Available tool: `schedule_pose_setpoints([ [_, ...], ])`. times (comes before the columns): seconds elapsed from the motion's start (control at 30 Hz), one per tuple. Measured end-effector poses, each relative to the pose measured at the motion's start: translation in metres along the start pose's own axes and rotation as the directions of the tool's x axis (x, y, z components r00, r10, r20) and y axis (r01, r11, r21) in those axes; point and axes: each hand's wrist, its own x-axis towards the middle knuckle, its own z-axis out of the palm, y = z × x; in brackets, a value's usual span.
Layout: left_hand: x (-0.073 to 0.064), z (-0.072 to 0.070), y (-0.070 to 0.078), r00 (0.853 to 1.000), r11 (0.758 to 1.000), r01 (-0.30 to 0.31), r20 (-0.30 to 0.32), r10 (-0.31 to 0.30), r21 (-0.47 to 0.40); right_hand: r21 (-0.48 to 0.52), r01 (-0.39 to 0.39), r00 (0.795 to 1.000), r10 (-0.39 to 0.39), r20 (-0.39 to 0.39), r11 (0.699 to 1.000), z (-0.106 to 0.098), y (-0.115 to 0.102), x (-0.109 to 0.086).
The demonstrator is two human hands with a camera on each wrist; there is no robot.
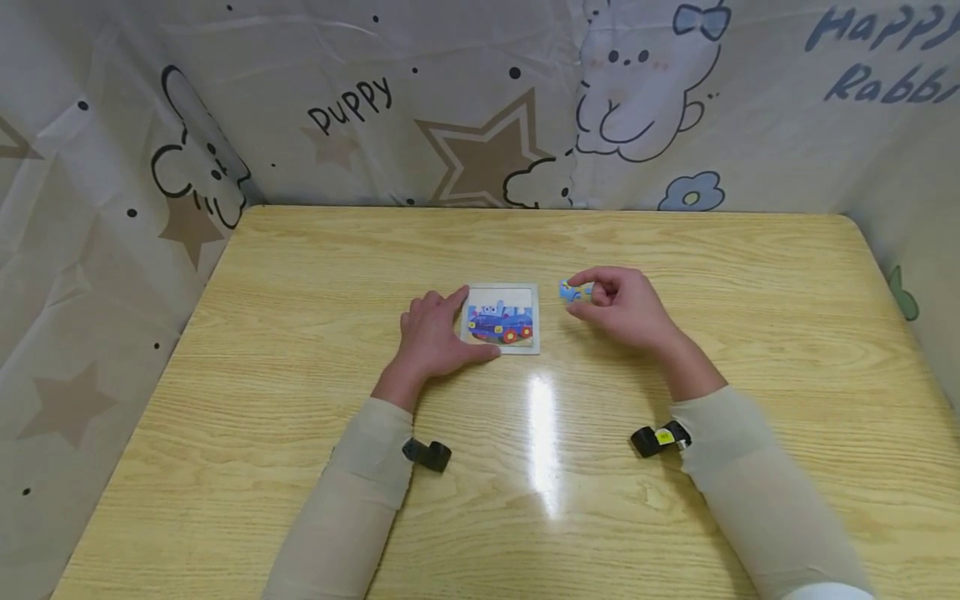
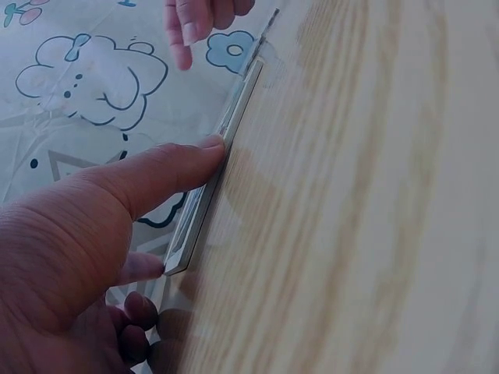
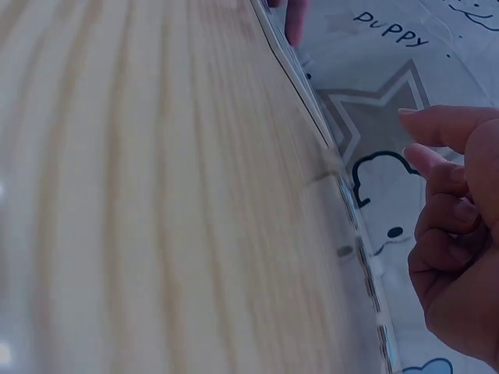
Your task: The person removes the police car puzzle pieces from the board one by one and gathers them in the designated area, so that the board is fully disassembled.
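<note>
With fingers fairly straight, touches the tray (image 1: 536, 325) from nine o'clock using the left hand (image 1: 431, 337). With right hand (image 1: 630, 310) fingers bent about the blue piece (image 1: 576, 293), outside the tray between two and three o'clock, cannot tell whether grasping or merely flanking. Looks over half done: shows the car (image 1: 495, 327) laid in toward six o'clock, with a pale strip (image 1: 519, 296) bare toward twelve, apparently left to cover.
</note>
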Motion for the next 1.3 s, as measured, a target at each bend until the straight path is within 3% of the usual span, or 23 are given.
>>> schedule_pose_setpoints([
  [0.23,0.0,0.0,-0.001,1.0,1.0,0.005,0.002,-0.005,0.002,0.034,0.029,0.999,-0.03,0.041,0.999,0.014,-0.037,0.0],
  [0.47,0.001,-0.001,0.0,1.0,1.0,0.01,0.002,-0.01,0.003,0.03,0.074,0.997,-0.075,0.026,0.997,0.035,-0.02,0.018],
  [0.87,0.002,-0.001,-0.001,1.0,1.0,0.002,0.002,-0.002,0.005,0.06,0.086,0.991,-0.092,0.099,0.994,0.064,-0.029,0.031],
  [1.3,0.002,0.001,-0.003,1.0,1.0,-0.016,-0.003,0.016,0.022,0.002,0.02,0.986,-0.02,0.164,1.0,0.083,-0.034,0.041],
])
